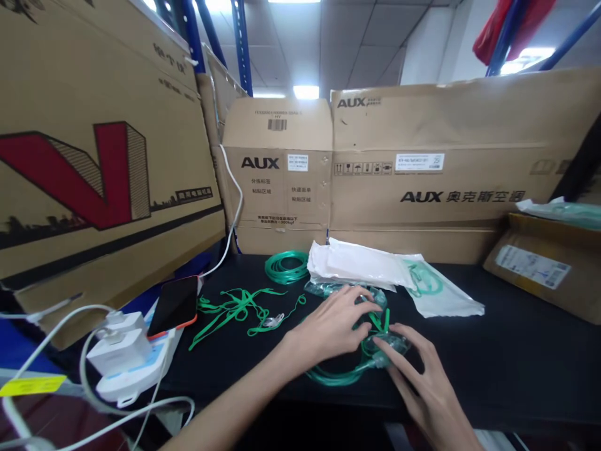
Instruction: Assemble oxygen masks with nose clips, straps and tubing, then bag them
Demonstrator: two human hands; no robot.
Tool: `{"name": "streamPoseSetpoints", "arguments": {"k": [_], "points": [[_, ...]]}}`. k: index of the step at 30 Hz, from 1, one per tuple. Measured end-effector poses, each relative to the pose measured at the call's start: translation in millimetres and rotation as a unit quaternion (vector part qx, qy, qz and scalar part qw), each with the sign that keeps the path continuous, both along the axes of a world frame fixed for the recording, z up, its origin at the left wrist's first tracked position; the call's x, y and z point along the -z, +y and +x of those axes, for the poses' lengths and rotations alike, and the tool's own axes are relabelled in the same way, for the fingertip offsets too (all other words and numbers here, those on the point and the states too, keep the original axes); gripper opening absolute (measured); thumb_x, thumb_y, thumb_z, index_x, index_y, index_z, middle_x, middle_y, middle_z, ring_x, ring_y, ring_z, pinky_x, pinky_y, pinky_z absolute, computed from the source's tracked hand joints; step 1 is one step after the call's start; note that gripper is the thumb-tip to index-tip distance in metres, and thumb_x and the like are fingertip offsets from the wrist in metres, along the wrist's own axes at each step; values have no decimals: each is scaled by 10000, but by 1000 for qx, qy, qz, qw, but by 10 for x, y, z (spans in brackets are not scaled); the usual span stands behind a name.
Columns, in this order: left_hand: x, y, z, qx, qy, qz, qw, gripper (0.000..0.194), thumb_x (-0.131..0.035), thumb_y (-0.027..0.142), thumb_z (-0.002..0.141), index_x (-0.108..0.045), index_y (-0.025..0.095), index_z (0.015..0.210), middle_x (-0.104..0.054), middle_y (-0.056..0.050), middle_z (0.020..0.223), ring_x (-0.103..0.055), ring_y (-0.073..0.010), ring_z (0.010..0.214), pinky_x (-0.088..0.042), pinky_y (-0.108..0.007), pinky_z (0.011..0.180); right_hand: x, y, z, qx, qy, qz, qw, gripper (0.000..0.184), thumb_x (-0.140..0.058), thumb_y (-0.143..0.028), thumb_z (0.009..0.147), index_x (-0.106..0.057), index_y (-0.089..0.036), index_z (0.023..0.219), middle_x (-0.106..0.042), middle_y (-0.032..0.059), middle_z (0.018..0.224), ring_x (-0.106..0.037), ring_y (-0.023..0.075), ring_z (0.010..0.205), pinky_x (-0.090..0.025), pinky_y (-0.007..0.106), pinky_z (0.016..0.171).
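On black table (516, 351) | both hands, left hand (331, 326); right hand (422, 376), grip oxygen mask (382, 341); clear room rightward

Bare black desk (507, 351) right of hands: wide open lane. Rear blocked by wall of cardboard boxes (422, 169). Left boxed in by big carton (94, 156), phone (174, 305), power strip with chargers (124, 360), loose cables. Centre-left cluttered: green straps (235, 310), tubing coil (286, 266). White bags (375, 269) just behind hands. Far right: small box (544, 263).
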State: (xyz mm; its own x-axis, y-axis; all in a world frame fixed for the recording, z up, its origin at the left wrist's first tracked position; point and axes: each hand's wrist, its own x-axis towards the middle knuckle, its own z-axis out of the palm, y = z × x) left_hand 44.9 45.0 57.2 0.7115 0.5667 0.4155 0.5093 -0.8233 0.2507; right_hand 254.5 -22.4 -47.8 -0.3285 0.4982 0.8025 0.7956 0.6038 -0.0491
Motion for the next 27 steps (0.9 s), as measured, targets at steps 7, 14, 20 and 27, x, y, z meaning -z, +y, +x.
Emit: {"name": "streamPoseSetpoints", "arguments": {"k": [7,14,20,27], "points": [[-112,416,-173,-65,24,20,997,172,-609,62,911,-730,166,974,-709,-78,1090,-632,-266,1090,-488,-414,1016,-4,-64,65,-7,17,-20,1000,536,-566,-68,965,-558,-279,1459,-541,130,1373,-574,273,1313,-597,401,983],[-53,106,-650,-136,6,-2,991,168,-551,93,967,-691,182,991,-690,-51,1067,-646,-236,1051,-511,-396,988,-24,-21,-15,-12,70,-64,995,467,-492,-57,993,-555,-261,1409,-548,134,1398,-508,274,1421,-567,438,1047],[279,-319,-750,-112,9,-22,993,248,-497,107,1018,-683,243,1108,-665,-32,1184,-672,-194,1087,-541,-355,974,-77,-47,15,5,58,-134,989,516,-405,-45,988,-536,-253,1442,-495,127,1542,-397,257,1513,-514,412,1108],[540,-526,-849,-119,-24,-63,991,163,-549,233,1048,-681,292,1123,-663,-23,1257,-641,-228,1196,-491,-450,1097,-90,-718,-196,-67,341,-282,894,192,-610,-327,990,-785,-258,1024,-777,52,1047,-763,187,1001,-595,214,875]]}}
